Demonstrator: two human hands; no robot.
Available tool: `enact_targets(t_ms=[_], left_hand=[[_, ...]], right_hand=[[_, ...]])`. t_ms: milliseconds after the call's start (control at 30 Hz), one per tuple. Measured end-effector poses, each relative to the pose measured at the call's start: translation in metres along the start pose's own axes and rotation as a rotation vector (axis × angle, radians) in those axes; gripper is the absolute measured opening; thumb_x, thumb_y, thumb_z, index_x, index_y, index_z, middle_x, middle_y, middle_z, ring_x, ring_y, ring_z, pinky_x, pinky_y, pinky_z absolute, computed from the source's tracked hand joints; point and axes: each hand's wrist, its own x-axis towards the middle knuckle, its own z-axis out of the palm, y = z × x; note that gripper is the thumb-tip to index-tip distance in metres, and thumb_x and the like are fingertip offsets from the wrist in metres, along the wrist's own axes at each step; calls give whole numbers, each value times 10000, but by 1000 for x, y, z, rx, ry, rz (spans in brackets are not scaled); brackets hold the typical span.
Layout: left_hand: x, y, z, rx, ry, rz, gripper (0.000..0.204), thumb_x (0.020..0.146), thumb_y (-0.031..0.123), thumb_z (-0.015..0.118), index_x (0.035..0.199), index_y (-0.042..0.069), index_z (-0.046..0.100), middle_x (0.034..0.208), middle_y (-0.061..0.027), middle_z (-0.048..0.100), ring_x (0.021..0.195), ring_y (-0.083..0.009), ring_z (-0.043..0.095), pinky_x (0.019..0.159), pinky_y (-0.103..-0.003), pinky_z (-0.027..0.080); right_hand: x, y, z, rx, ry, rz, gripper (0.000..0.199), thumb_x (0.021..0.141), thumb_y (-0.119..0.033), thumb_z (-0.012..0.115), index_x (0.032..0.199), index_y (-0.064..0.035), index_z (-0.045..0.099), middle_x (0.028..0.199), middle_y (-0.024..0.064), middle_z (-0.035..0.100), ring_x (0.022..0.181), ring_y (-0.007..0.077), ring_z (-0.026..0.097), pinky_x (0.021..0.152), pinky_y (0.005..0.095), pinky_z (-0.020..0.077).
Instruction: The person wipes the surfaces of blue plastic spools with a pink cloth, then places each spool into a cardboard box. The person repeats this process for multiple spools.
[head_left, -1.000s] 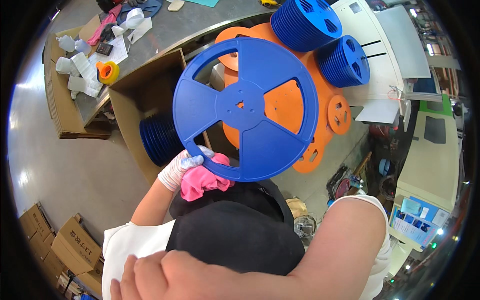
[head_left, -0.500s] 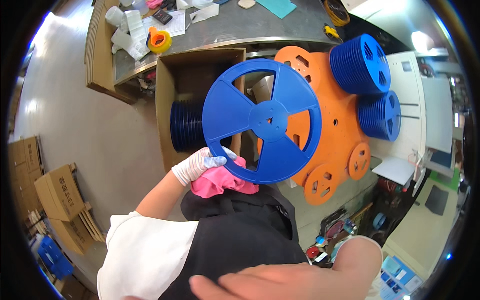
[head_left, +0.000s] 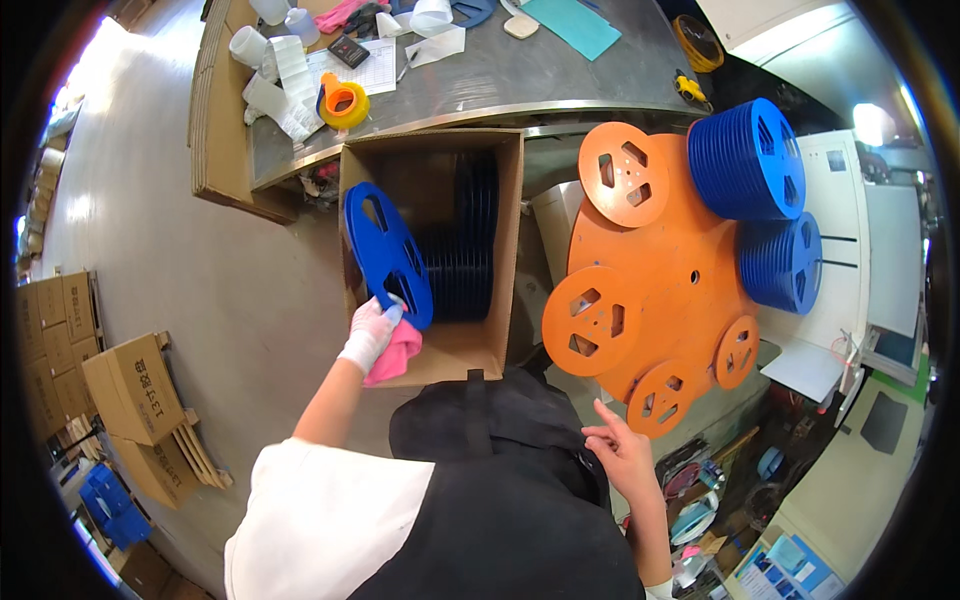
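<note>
My left hand (head_left: 370, 335), in a striped white glove, grips the lower edge of a blue plastic reel (head_left: 386, 245). A pink cloth (head_left: 399, 355) is bunched in the same hand. The reel is tilted, almost edge-on, at the left side of an open cardboard box (head_left: 509, 250). More blue reels (head_left: 455, 275) stand packed on edge inside it, toward its right. Bare and holding nothing, my right hand (head_left: 624, 458) is by my right hip, its index finger stretched out and the others loosely bent.
Right of the box stands an orange turntable (head_left: 660, 260) with round orange plates (head_left: 622, 180) and two stacks of blue reels (head_left: 740, 160). A metal workbench (head_left: 480, 85) beyond the box carries a tape roll (head_left: 344, 101) and papers. Cartons (head_left: 135, 390) sit on the left.
The blue reel went left and down, from in front of me to the box, turning nearly edge-on. My right hand moved from close below the camera to beside my hip.
</note>
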Motion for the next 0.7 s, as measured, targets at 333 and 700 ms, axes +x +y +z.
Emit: enact_targets(t_ms=[333, 700], left_hand=[[109, -4, 114, 330, 112, 1, 216, 852, 241, 585, 1000, 108, 667, 909, -151, 696, 851, -343, 660, 788, -390, 517], [75, 26, 127, 183, -132, -137, 842, 807, 271, 775, 1480, 52, 319, 1396, -174, 523, 1261, -311, 531, 1053, -357, 427]], right_hand=[[-22, 37, 1, 222, 158, 150, 522, 897, -20, 620, 1403, -69, 507, 1033, 175, 719, 820, 157, 696, 772, 295, 554], [-23, 41, 3, 217, 183, 136, 506, 897, -41, 629, 1390, -60, 516, 1050, 170, 718, 804, 148, 698, 759, 288, 552]])
